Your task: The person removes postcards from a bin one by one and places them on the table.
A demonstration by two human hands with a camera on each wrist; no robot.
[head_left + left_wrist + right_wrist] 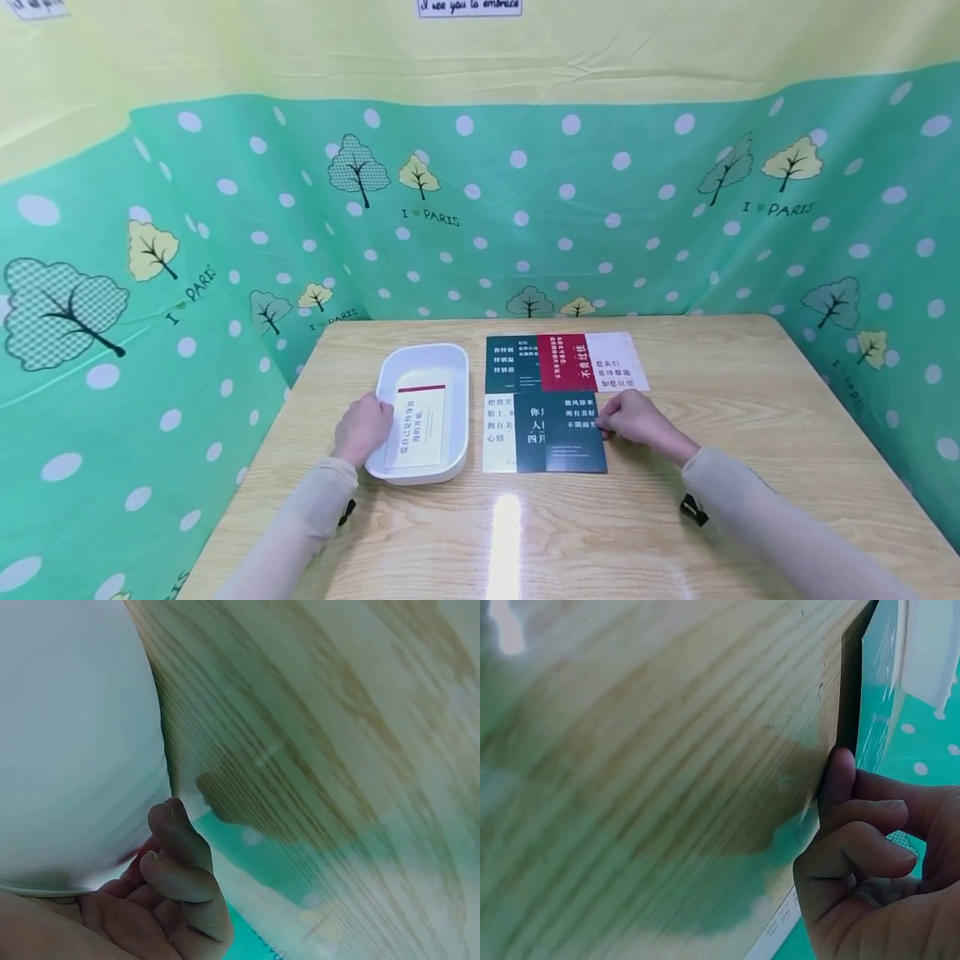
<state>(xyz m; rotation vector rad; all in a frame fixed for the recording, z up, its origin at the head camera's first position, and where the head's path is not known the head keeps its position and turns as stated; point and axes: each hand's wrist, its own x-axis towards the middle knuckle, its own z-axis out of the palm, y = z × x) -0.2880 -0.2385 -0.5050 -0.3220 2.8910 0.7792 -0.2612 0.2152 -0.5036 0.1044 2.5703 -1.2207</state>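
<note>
On the left of the table stands a white plastic tub (460, 400), and my left hand (364, 427) grips its left rim, thumb over the edge. In the left wrist view, curled fingers (180, 881) lie against the tub's outer wall (82, 750). A white card with a red strip (422, 429) lies inside the tub. My right hand (636, 417) pinches the right edge of a dark green card (573, 446), its edge slightly off the table in the right wrist view. This card overlaps a dark blue card (529, 454), which overlaps a white card (498, 454).
Behind them lies a row of a dark green card (510, 379), a red card (566, 375) and a pale card (622, 358), overlapping. A patterned cloth (525, 208) hangs around the wooden table (720, 367) at the back and sides. Light glares on the tabletop in front.
</note>
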